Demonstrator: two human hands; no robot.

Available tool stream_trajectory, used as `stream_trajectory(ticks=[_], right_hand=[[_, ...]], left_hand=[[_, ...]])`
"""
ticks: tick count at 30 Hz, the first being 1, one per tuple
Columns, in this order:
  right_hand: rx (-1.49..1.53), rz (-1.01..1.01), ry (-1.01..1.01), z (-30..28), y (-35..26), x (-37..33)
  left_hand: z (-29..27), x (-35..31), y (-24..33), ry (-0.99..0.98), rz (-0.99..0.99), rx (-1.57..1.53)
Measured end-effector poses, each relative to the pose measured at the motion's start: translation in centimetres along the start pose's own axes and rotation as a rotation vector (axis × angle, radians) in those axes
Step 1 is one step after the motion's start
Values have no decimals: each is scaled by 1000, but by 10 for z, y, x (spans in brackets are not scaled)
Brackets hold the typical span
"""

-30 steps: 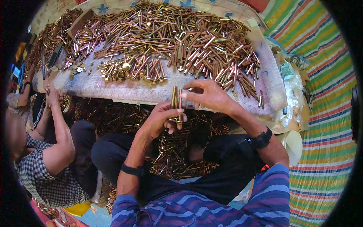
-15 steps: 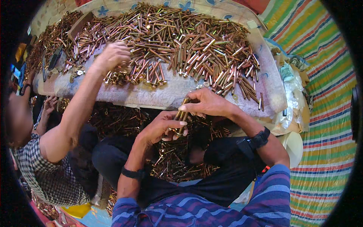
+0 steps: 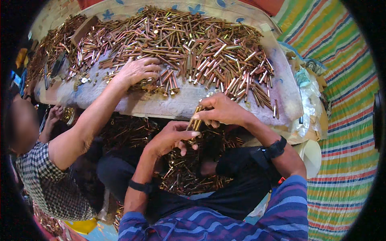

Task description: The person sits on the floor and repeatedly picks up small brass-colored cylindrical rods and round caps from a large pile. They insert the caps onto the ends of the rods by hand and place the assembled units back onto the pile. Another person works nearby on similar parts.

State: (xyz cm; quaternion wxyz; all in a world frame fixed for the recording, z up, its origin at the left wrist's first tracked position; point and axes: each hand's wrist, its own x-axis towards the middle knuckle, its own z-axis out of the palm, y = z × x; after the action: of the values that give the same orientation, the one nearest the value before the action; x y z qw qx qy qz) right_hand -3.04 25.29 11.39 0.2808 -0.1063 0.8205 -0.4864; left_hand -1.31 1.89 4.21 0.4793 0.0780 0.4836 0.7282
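Observation:
Between my two hands is a small bundle of long brass-coloured bolts (image 3: 197, 125), held at a slant in front of the table edge. The fingers and thumb of my left hand (image 3: 168, 137) close round its lower end, with some fingertips hanging free below. At the upper end, my right hand (image 3: 225, 109) pinches the bundle between thumb and fingers. Just beyond my hands, a wide heap of similar bolts (image 3: 209, 52) covers much of the padded table (image 3: 169, 106). Below my hands, more bolts (image 3: 181, 172) lie between my legs.
On the left, a co-worker's hand (image 3: 140, 71) reaches over bolts on the table, its forearm crossing the near edge. A flat wooden piece (image 3: 84, 29) rests in the heap. Clear plastic bags (image 3: 306, 106) and a white bucket (image 3: 312, 156) stand at the right, beside a striped sheet (image 3: 345, 132).
The co-worker's hand has moved to the right and slightly nearer across the bolts. My left fingers have shifted a little on the bundle, while my right hand stays nearly in place.

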Motion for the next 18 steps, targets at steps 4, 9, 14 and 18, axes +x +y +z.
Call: stream_trajectory(ticks=[4,9,14,18], right_hand=[[-7,16,5,-1,-1,-1],[-31,-17,27,0,2,2],[-26,-24,35,1,1,3],[-11,-32,31,0,-3,0]], left_hand=[[1,2,0,51,23,52],[1,2,1,46,40,87],[3,2,2,61,39,109],[4,0,3,32,26,83]])
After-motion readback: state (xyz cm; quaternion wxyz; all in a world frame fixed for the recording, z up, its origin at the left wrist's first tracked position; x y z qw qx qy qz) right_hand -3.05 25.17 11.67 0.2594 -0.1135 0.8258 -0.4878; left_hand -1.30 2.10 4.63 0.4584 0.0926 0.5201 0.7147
